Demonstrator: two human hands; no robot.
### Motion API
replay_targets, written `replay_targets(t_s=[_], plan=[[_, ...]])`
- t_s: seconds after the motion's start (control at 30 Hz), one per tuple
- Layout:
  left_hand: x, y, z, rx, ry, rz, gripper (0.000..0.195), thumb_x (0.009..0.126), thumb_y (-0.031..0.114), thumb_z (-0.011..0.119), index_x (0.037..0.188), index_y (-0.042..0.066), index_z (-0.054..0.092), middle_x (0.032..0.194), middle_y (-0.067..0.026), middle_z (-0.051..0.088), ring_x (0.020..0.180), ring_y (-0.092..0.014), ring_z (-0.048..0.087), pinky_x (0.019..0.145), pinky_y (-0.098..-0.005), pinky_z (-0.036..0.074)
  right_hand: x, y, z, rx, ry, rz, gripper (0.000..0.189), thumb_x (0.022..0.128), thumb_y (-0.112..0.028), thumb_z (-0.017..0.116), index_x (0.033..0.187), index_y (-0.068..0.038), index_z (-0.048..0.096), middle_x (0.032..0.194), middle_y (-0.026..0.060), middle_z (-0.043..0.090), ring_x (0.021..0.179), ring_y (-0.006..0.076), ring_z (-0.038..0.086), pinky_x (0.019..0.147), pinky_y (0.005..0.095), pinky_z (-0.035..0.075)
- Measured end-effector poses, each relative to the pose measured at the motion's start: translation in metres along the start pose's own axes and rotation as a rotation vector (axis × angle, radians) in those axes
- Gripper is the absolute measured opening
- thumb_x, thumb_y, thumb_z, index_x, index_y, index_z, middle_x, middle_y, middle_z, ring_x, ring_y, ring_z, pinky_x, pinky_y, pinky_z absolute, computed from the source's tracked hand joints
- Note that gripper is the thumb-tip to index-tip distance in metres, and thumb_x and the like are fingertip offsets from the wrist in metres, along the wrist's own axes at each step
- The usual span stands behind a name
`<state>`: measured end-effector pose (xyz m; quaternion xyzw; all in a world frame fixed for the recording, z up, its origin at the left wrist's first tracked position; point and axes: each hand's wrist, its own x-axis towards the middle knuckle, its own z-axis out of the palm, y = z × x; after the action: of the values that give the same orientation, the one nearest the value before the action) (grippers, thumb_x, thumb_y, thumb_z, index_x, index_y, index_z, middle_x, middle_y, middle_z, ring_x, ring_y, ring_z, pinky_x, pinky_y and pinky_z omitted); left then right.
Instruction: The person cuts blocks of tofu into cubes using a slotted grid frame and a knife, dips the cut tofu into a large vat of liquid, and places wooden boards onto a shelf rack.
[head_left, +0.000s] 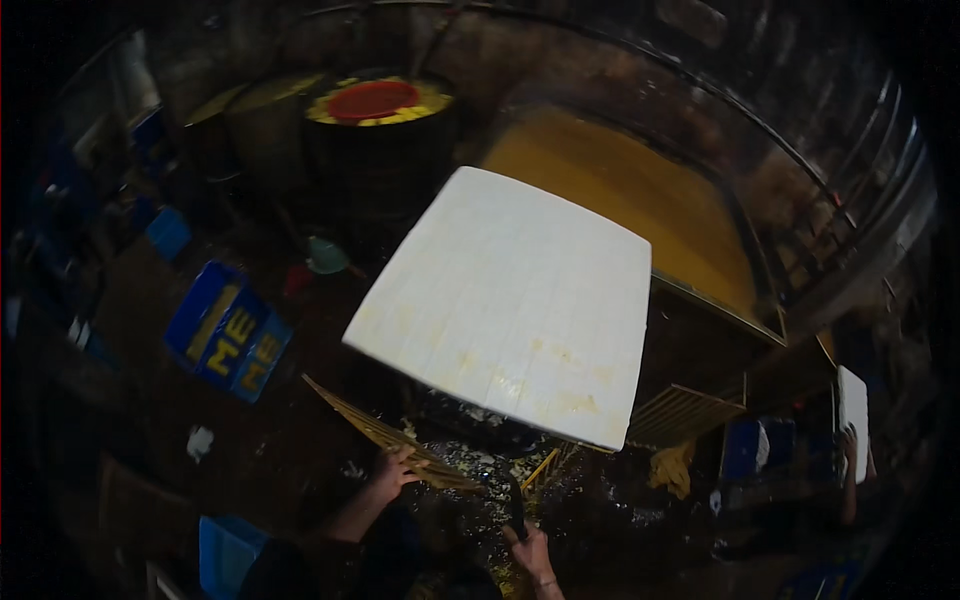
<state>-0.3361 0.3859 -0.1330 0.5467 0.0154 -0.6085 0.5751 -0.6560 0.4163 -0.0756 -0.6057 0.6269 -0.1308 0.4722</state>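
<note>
A broad white slab (510, 300), which looks like pressed tofu, lies in front of me. Faint parallel lines run along it, with yellowish patches towards its near edge. My left hand (396, 472) grips the lower edge of a tilted slatted wooden rack (390, 427), left of the slab's near side. Held in my right hand (532, 551) is a dark, narrow tool (516, 502), perhaps a knife, pointing up towards the slab. Pale crumbs (480, 457) are scattered below the slab's near edge.
Behind the slab stands a large vat of brownish-yellow liquid (622, 195). A drum (375, 142) carries a red basin (373, 99). Blue crates (225, 330) lie left; a blue tub (225, 559) is lower left. At right, another person's hands (850, 442) hold a white slab (853, 412).
</note>
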Motion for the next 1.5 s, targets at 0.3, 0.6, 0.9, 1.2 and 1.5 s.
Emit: replay_targets(t_s=[0.3,0.6,0.9,1.2,1.5], plan=[[-0.223,0.048,0.08,-0.322,-0.316,0.235,0.018,0.102,0.021,0.045,0.106,0.005,0.053,0.106,-0.0126,0.058,0.112,-0.036,0.059,0.091,-0.0672,0.047,0.003,-0.02,-0.037,0.213,-0.249,-0.373,0.037,0.091,-0.005,0.063,0.128,-0.007,0.058,0.093,0.0037,0.064,0.063,0.007,0.045,0.052,0.0242,0.036],[-0.288,0.139,0.028,0.263,0.091,1.196,0.021,0.099,0.011,0.048,0.114,-0.003,0.051,0.098,-0.0163,0.064,0.083,-0.024,0.068,0.068,-0.0313,0.057,-0.024,-0.151,-0.047,0.355,0.216,-0.511,0.02,0.091,-0.014,0.066,0.101,0.002,0.068,0.078,0.0096,0.069,0.071,0.0145,0.061,0.068,0.0313,0.049],[-0.176,0.187,-0.143,0.263,0.545,1.011,0.066,0.099,0.047,0.045,0.144,0.001,0.03,0.146,-0.0199,0.037,0.134,-0.032,0.04,0.107,-0.045,0.038,-0.074,-0.186,0.009,0.544,0.316,-0.54,0.027,0.094,-0.025,0.064,0.102,0.001,0.065,0.078,0.0091,0.07,0.067,0.0109,0.062,0.061,0.0285,0.049],[-0.136,0.194,-0.183,0.46,0.236,0.88,0.082,0.096,0.066,0.031,0.152,0.007,0.018,0.158,-0.017,0.017,0.145,-0.031,0.02,0.114,-0.0505,0.019,-0.082,-0.201,0.023,0.603,0.414,-0.623,0.033,0.092,-0.029,0.067,0.1,0.003,0.065,0.071,0.0086,0.068,0.06,0.0084,0.055,0.055,0.0277,0.046],[-0.145,0.201,-0.174,0.54,-0.115,0.817,0.054,0.099,0.053,0.04,0.118,0.003,0.049,0.095,-0.0063,0.055,0.1,-0.02,0.056,0.099,-0.0467,0.043,-0.055,-0.247,-0.103,0.955,0.381,-0.509,0.036,0.095,-0.034,0.061,0.093,0.001,0.062,0.07,0.0071,0.064,0.061,0.0113,0.062,0.051,0.0238,0.05]])
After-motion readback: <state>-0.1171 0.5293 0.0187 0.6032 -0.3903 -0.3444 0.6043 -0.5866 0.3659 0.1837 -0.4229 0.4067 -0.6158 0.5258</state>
